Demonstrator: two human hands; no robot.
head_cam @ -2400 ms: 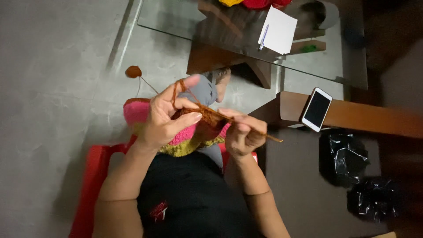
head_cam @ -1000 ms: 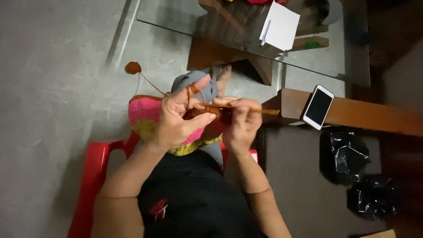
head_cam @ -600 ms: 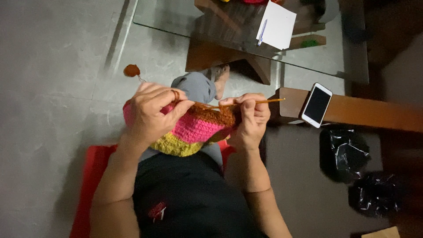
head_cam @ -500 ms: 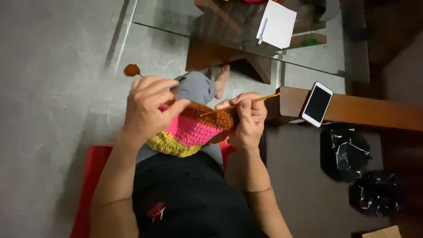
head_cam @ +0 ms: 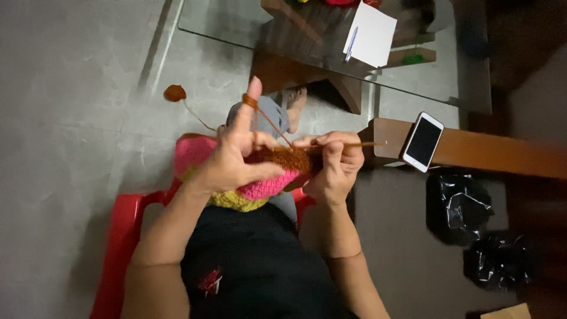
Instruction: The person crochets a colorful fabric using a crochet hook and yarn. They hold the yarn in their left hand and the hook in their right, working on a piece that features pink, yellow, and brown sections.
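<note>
The person sits on a red plastic chair (head_cam: 121, 236) over a grey tiled floor, crocheting a striped woollen piece of brown, pink and yellow bands (head_cam: 263, 180) held over the lap. The left hand (head_cam: 236, 159) pinches the piece's top brown edge between thumb and fingers, with the index finger raised and brown yarn (head_cam: 269, 121) wrapped around it, kept taut. That strand trails back to a small brown yarn ball (head_cam: 175, 93) on the floor, well apart from the hands. The right hand (head_cam: 333, 165) is closed around a thin wooden crochet hook (head_cam: 360, 144), whose handle end points toward a white smartphone (head_cam: 423, 142) lying at the end of a brown wooden bench (head_cam: 502, 156). The hook's tip is hidden among the fingers. Judging from this, a stitch along the brown row is in progress; finishing it would call for steady yarn tension.
</note>
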